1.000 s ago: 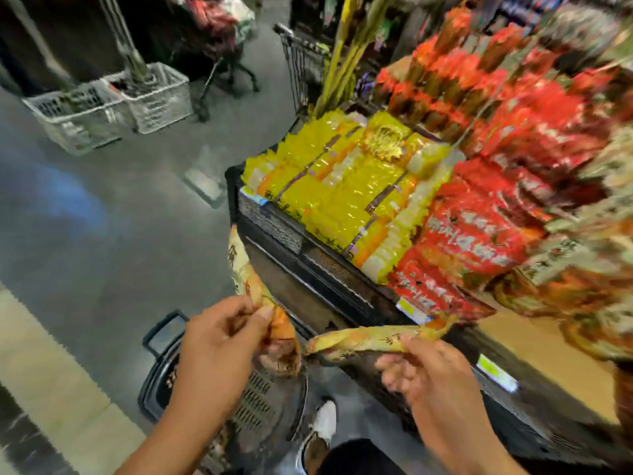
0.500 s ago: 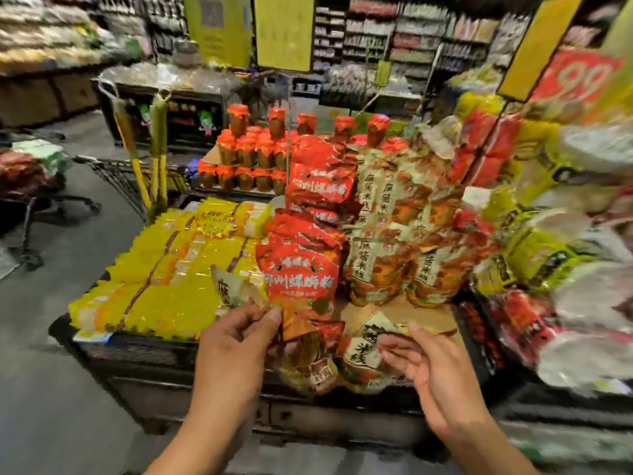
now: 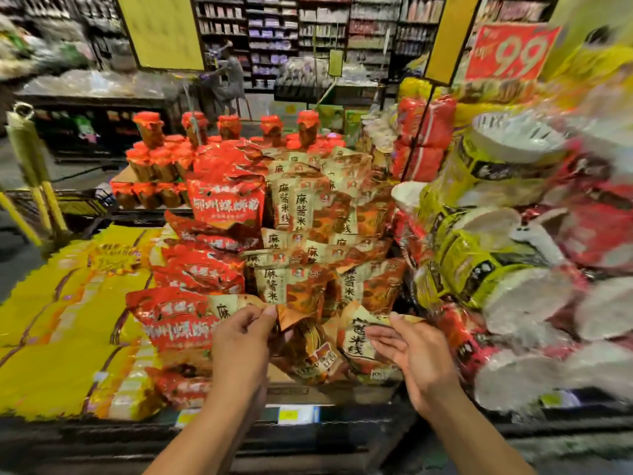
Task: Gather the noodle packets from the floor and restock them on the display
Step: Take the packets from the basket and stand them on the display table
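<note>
My left hand [image 3: 243,341] pinches the top edge of a beige-and-orange noodle packet [image 3: 308,351], which hangs at the front of the display. Beside it, my right hand [image 3: 414,354] holds a second packet of the same kind [image 3: 356,341], thumb on its top edge and fingers against its side. Both packets sit low in front of the stack of matching beige-and-orange noodle packets [image 3: 308,241] in the middle of the display [image 3: 298,414].
Red packets [image 3: 205,269] are piled left of the stack, flat yellow packs [image 3: 61,337] further left. Yellow-wrapped bowl noodles [image 3: 486,255] crowd the right. Red-capped jars [image 3: 164,159] stand behind. A red 9.9 price sign [image 3: 513,53] hangs above, with store shelves beyond.
My view swung up from the floor and basket to face the display. Both hands carried their packets up and forward to the front of the beige-and-orange stack.
</note>
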A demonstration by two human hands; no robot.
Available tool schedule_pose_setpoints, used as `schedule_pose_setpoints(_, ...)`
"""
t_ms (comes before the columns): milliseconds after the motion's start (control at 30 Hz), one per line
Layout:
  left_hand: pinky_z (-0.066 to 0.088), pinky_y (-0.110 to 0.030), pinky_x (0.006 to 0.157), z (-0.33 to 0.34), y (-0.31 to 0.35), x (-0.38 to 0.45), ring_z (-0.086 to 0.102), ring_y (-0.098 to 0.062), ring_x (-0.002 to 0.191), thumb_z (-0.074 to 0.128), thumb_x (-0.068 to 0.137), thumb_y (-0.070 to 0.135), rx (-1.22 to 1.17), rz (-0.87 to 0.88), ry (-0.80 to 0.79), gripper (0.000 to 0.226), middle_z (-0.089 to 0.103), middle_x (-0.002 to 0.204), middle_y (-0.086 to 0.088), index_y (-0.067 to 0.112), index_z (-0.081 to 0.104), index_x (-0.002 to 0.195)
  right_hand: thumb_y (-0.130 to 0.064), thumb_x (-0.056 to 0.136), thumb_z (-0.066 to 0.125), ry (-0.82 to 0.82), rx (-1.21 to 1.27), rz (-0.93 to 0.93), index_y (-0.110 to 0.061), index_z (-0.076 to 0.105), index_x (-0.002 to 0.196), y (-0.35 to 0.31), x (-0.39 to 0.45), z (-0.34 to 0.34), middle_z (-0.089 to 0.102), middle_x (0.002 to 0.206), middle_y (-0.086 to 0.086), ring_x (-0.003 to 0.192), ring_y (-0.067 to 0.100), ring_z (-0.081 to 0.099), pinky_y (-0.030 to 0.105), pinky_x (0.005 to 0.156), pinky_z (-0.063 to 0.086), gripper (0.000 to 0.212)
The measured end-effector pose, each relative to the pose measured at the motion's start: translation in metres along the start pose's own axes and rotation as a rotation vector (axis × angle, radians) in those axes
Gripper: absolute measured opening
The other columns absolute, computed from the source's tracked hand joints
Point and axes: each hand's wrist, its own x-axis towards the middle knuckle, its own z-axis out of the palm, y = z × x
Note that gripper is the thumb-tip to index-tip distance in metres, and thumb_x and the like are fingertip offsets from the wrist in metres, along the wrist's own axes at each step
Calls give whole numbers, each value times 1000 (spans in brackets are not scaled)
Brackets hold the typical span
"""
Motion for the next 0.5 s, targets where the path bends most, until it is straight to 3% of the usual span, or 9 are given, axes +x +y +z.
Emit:
schedule_pose_setpoints(67,64,-32,70,15,-16,19,63,-33,86,63,99,4,29,-15,77,32,64,85,-21,4,67,67,-18,105,56,-43,-32,27,8,66,112,-1,25,-7,78,98,24,99,34,77,48,95,57,29)
schedule_pose_setpoints(167,63,-42,73,29,-38,46,66,-35,85,67,97,13,182,38,174,25,67,92,-30,6,69,73,-19,106,57,-103,-55,74,4,65,115,1,64,-6,78,98,23,98,32,77,48,97,58,26)
schedule_pose_setpoints(233,60,-49,74,38,-51,62,67,-40,80,69,96,23,316,103,203,22,70,88,-23,15,71,75,-18,106,56,-151,-65,101,4,63,119,5,88,0,78,98,23,98,31,77,47,97,58,26)
schedule_pose_setpoints(333,58,-48,69,53,-70,77,67,-26,72,67,98,27,362,134,256,16,75,82,-12,21,73,84,-19,106,55,-196,-61,135,3,61,124,16,120,12,79,99,21,98,28,77,41,94,60,29)
schedule_pose_setpoints(500,60,-42,90,57,-113,91,73,-15,97,67,99,26,491,29,154,12,77,99,3,21,74,107,-35,106,55,-320,-226,273,-8,64,126,46,150,24,81,108,2,114,19,70,43,109,50,34)
